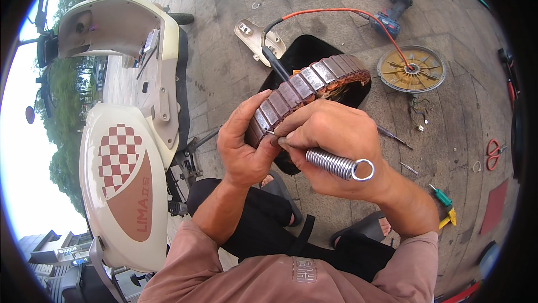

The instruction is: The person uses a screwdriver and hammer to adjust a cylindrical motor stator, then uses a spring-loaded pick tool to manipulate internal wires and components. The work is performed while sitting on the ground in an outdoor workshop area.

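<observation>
My left hand [243,147] grips the near end of a hub motor stator [296,88], a ring of steel teeth with copper windings. My right hand [336,147] pinches a thin metal tool [271,132] whose tip meets the stator's edge by my left thumb. From the same hand sticks out a steel coil spring with a ring end [336,164]; whether it belongs to the thin tool cannot be told. Beneath the stator lies a black container [307,51]. An orange-sleeved cable [328,10] arcs from a black-sheathed part beside the stator to a round motor cover [411,69].
A cream scooter body [122,185] stands at left. On the paving lie a cordless power tool [393,9], a cream plastic panel [260,41], a screwdriver [395,137], red-handled scissors [494,154], a green-handled tool [441,196] and a dark red sheet [494,206].
</observation>
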`<action>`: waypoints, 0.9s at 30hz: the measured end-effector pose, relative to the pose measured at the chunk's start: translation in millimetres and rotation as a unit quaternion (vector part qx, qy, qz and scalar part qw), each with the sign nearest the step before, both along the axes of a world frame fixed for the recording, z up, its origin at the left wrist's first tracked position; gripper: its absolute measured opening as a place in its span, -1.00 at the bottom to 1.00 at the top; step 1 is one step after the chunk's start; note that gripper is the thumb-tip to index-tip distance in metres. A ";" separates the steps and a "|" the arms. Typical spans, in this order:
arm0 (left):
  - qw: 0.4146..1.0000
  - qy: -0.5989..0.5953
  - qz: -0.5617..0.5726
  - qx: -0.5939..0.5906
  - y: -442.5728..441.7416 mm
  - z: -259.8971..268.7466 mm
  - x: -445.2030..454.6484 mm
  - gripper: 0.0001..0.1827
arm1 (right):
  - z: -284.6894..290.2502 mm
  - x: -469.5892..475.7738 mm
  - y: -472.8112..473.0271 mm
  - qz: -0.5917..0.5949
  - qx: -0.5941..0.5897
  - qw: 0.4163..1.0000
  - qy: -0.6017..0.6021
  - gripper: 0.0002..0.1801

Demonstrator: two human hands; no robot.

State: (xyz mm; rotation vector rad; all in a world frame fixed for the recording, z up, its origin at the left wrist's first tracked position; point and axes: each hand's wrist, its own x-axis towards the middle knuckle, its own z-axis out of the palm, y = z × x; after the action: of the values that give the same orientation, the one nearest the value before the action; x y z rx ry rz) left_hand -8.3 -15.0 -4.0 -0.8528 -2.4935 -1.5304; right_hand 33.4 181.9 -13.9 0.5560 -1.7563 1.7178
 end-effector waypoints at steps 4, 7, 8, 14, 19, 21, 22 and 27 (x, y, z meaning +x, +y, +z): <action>1.000 0.010 -0.002 -0.007 -1.1 0.7 0.5 -0.30 | -0.1 -1.2 -1.6 -0.007 0.006 1.000 0.016 -0.68; 1.000 -0.005 0.002 -0.009 -0.8 1.7 1.3 -0.30 | -1.0 -1.1 -0.8 0.002 -0.001 1.000 0.007 -0.69; 1.000 -0.008 0.007 -0.016 -0.9 2.3 2.1 -0.30 | -1.2 -1.0 -0.4 0.005 -0.010 1.000 0.003 -0.69; 1.000 -0.014 0.004 -0.027 -3.2 3.0 3.9 -0.30 | -2.5 -1.9 -1.9 -0.004 -0.001 0.999 0.033 -0.68; 0.999 -0.014 -0.029 -0.021 -6.2 3.0 2.4 -0.35 | -3.3 -2.6 -7.7 -0.014 -0.032 0.999 0.030 -0.73; 0.999 0.010 -0.041 -0.031 -6.6 3.3 2.1 -0.36 | -3.5 -2.8 -9.4 -0.019 -0.044 0.999 0.026 -0.76; 0.999 0.000 -0.031 -0.029 -6.2 3.3 2.8 -0.35 | -3.6 -2.5 -9.6 -0.022 -0.043 0.999 0.025 -0.76; 0.998 -0.057 0.013 0.021 -0.5 2.1 7.2 -0.33 | -4.9 2.3 -7.3 -0.039 0.053 0.995 0.069 -0.74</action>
State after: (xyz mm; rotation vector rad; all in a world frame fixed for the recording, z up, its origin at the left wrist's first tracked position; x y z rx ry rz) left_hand -1.0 -15.5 -2.0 -0.7435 -2.5294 -1.6613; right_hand 35.7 174.5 -18.7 0.6280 -1.7553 1.5022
